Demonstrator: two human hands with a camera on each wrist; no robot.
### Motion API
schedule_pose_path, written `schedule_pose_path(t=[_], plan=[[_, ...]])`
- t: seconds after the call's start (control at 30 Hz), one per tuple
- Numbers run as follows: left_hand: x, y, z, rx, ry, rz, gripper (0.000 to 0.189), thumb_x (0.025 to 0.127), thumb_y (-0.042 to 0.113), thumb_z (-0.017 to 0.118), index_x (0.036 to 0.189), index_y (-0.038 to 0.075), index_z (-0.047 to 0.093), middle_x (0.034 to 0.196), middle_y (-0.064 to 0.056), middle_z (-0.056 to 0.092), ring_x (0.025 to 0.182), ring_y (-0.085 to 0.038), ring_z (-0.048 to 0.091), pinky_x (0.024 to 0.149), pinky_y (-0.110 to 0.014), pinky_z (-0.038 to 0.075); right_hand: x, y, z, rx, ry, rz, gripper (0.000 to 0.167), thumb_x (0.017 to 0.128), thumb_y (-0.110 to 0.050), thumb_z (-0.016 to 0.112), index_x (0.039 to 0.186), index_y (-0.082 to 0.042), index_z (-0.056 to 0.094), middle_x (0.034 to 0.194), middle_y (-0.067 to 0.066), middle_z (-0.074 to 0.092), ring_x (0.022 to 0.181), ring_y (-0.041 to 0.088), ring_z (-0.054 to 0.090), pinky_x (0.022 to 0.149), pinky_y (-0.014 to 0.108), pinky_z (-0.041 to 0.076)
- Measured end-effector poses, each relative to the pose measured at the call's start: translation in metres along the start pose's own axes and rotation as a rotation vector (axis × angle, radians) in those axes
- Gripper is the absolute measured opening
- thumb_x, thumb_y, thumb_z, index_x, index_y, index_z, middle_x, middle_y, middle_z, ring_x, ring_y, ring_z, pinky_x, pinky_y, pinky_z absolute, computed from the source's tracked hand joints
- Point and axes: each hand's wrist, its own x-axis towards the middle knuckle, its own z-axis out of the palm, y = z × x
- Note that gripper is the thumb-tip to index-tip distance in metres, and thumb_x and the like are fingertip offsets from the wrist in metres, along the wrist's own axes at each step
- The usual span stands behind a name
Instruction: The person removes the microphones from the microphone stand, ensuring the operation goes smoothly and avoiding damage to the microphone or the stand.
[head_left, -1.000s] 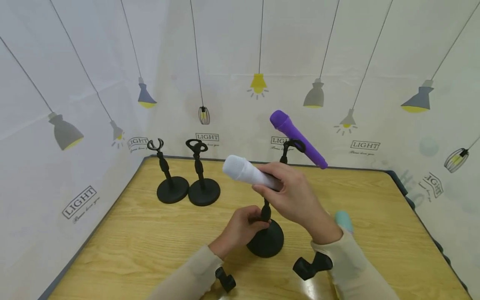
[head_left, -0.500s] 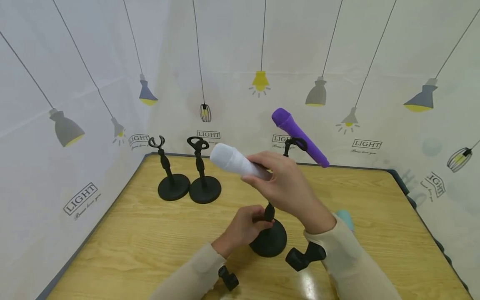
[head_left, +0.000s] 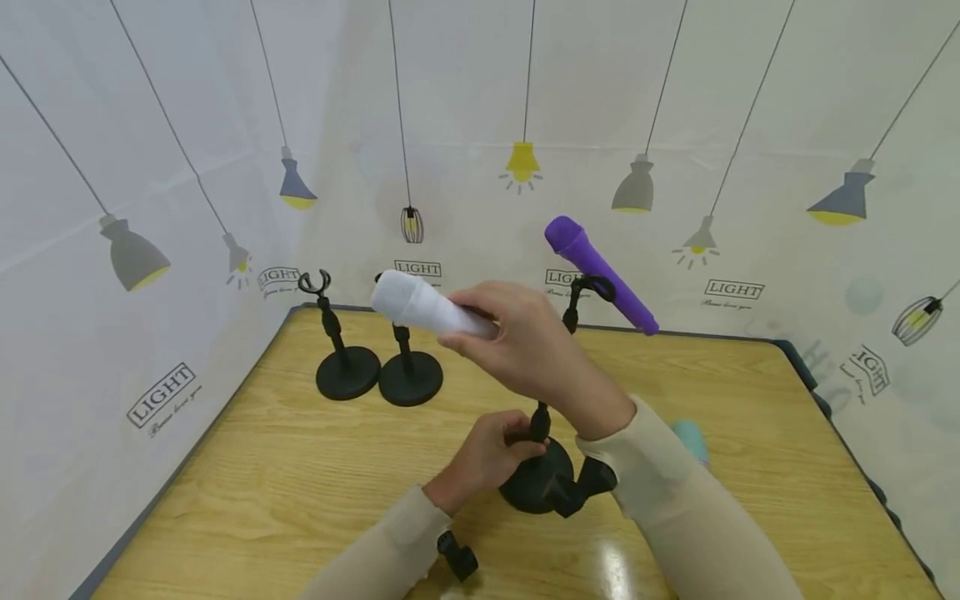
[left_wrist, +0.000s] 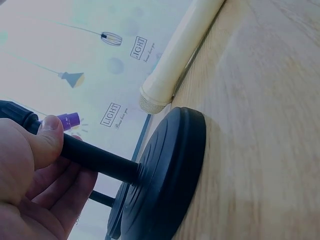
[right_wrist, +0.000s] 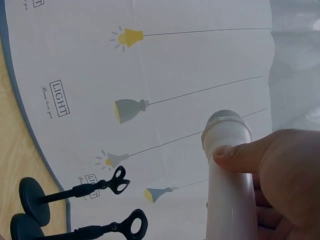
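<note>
My right hand (head_left: 528, 342) grips a white microphone (head_left: 408, 302) in the air, its mesh head pointing left. In the right wrist view, the thumb lies along the microphone (right_wrist: 230, 200) just below its head. My left hand (head_left: 487, 458) holds a black microphone stand by its pole, low over the round base (head_left: 525, 483). The left wrist view shows thumb and fingers around the pole (left_wrist: 100, 160), with the base on the table. The top of this stand is hidden behind my right hand. Behind it, a purple microphone (head_left: 603, 271) rests tilted in another stand's clip (head_left: 596, 287).
Two black stands, left (head_left: 345, 375) and right (head_left: 411, 379), stand side by side at the back left; the white microphone overlaps the right one's top. A teal microphone (head_left: 690, 440) lies partly behind my right sleeve. A cream microphone (left_wrist: 177, 55) lies on the table (head_left: 300, 492).
My right hand has carried the white microphone left and upward, toward the two back-left stands. My left hand stays on its stand. The view has shifted slightly.
</note>
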Motion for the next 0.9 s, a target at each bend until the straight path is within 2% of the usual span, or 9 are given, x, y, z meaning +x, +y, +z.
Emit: schedule_pose_path(t=[0.27,0.43,0.67,0.9], plan=[[0.001,-0.002,0.000,0.011,0.002,-0.024,0.005,0.098,0.009,0.080,0.103,0.009,0.080,0.098,-0.002,0.081,0.086,-0.002,0.072,0.083,-0.021,0.058,0.017,-0.020,0.005,-0.027,-0.074,-0.116,0.039,0.096,-0.017,0.085,0.128,0.002,0.075,0.122,0.015,0.078,0.105,0.025,0.075,0.091,0.038,0.065],[0.000,-0.003,0.000,0.019,0.001,-0.042,0.005,0.098,0.010,0.081,0.103,0.010,0.080,0.098,-0.001,0.081,0.084,-0.001,0.070,0.082,-0.020,0.058,0.019,-0.026,0.003,-0.068,-0.072,-0.158,0.039,0.096,-0.016,0.085,0.128,0.003,0.074,0.124,0.016,0.077,0.108,0.027,0.075,0.093,0.038,0.065],[-0.001,-0.002,-0.003,0.006,0.000,-0.049,0.009,0.098,0.008,0.080,0.103,0.015,0.080,0.099,0.000,0.081,0.088,-0.003,0.072,0.084,-0.021,0.058,0.014,-0.021,-0.006,-0.082,-0.042,-0.141,0.039,0.095,-0.015,0.085,0.129,0.001,0.074,0.123,0.015,0.078,0.105,0.026,0.076,0.093,0.041,0.065],[0.000,-0.004,-0.001,-0.009,-0.010,-0.020,0.008,0.098,0.008,0.079,0.104,0.014,0.080,0.100,-0.002,0.081,0.089,-0.006,0.075,0.080,-0.021,0.060,-0.002,-0.004,-0.017,-0.072,-0.031,-0.043,0.035,0.095,-0.014,0.085,0.128,-0.003,0.076,0.125,0.012,0.078,0.108,0.026,0.075,0.091,0.043,0.065]])
